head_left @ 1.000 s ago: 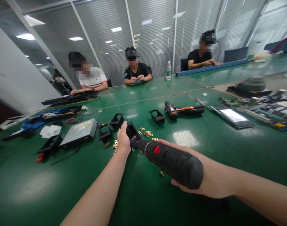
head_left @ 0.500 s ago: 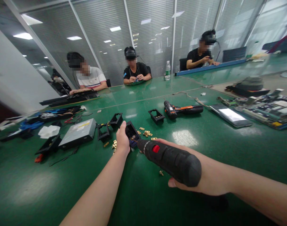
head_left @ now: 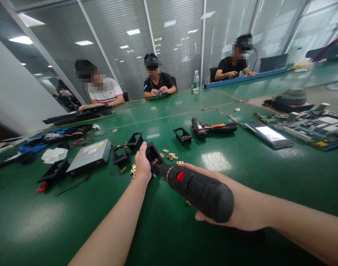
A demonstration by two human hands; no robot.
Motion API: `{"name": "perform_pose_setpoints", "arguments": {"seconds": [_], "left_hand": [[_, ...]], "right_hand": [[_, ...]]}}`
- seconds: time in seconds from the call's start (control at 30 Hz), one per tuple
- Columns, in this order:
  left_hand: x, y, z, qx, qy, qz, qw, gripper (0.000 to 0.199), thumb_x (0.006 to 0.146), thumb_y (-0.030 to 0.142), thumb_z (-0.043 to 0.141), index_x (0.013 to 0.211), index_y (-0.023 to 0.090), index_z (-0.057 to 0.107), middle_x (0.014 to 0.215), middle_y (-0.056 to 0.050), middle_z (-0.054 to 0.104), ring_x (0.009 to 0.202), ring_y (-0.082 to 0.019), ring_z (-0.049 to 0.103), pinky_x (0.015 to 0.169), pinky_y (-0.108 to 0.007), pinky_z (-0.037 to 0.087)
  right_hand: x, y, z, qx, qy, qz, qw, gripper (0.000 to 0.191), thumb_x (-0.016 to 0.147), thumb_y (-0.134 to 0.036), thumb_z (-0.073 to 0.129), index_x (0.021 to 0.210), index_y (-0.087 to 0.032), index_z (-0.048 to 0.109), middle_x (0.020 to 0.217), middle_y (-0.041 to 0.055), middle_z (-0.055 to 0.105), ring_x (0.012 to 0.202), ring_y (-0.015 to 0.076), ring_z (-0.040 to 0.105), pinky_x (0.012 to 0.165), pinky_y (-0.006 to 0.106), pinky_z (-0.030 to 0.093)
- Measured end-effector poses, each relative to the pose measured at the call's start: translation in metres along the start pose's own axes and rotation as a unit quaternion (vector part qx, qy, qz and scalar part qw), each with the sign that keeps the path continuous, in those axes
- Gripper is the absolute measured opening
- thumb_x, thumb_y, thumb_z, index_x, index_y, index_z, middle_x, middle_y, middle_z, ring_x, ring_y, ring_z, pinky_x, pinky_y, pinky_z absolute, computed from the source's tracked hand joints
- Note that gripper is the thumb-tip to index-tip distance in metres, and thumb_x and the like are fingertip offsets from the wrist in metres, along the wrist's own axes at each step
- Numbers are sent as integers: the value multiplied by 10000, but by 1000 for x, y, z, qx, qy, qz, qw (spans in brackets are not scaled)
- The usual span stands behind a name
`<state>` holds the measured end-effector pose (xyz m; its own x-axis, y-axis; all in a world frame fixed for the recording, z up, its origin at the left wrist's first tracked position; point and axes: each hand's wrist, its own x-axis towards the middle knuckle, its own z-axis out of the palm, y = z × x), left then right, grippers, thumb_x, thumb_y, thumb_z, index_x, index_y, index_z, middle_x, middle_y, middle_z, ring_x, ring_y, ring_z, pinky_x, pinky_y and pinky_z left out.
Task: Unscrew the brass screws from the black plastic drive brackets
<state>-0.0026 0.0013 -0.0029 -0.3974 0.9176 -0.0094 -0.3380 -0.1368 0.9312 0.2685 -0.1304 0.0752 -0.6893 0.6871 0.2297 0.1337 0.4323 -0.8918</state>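
My left hand (head_left: 143, 162) is closed on the side of a black plastic frame (head_left: 153, 151), tilted up from the table. In my right hand (head_left: 226, 188) is a black cordless screwdriver (head_left: 196, 190) with a red switch, its bit pointing left into the frame's lower part. The bit's tip meets small brass-coloured parts there; the exact contact is too small to tell. Loose brass plates (head_left: 171, 156) lie just right of the frame, and more brass pieces (head_left: 133, 170) lie beside my left hand. A small brass piece (head_left: 188, 203) rests under the screwdriver.
More black frames (head_left: 182, 136) stand around, beside a silver disc drive (head_left: 89, 157). A second power screwdriver (head_left: 199, 128), a phone (head_left: 268, 135) and circuit boards (head_left: 321, 127) lie to the right. Three people sit across the green table (head_left: 169, 236), near a water bottle (head_left: 195, 82).
The view has shifted slightly, so everything sits a little further left. Both hands keep their hold, and the screwdriver bit stays in the frame. The bluish look inside the frame has gone dark.
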Motion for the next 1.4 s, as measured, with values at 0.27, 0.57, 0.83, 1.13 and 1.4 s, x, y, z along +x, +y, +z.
{"name": "perform_pose_setpoints", "arguments": {"seconds": [0.27,0.57,0.83,1.13,1.4], "left_hand": [[-4,2,3,5,24,2,1000,487,748,640,782,915,193,685,800,-61,751,813,-289,755,700,-376,575],[-5,4,4,13,15,-4,1000,504,745,667,769,881,193,665,746,-63,733,700,-285,743,645,-384,562],[-6,5,6,14,12,-1,1000,506,742,666,766,877,192,653,704,-50,718,636,-263,727,563,-352,547],[-8,6,7,16,8,-7,1000,510,757,672,749,892,190,652,723,-57,725,558,-237,683,554,-362,537],[-5,2,5,18,17,-5,1000,497,762,663,747,877,188,659,747,-63,720,605,-257,705,622,-392,559]], "right_hand": [[-1,-6,1,0,5,18,1000,961,812,-270,844,1645,-185,373,1514,187,626,1310,334,680,1123,458,555],[0,-5,0,-6,12,1,1000,935,802,-255,843,1630,-204,411,1513,175,629,1339,346,658,1143,477,537],[-2,-5,1,3,5,19,1000,966,815,-265,837,1648,-171,357,1445,178,678,1243,320,714,1076,438,577],[1,-10,0,14,0,35,999,961,798,-258,851,1636,-168,390,1473,178,661,1256,323,707,1063,427,584],[1,-11,1,16,11,36,999,978,774,-202,847,1642,-192,397,1425,161,696,1225,319,718,1044,429,584]]}}
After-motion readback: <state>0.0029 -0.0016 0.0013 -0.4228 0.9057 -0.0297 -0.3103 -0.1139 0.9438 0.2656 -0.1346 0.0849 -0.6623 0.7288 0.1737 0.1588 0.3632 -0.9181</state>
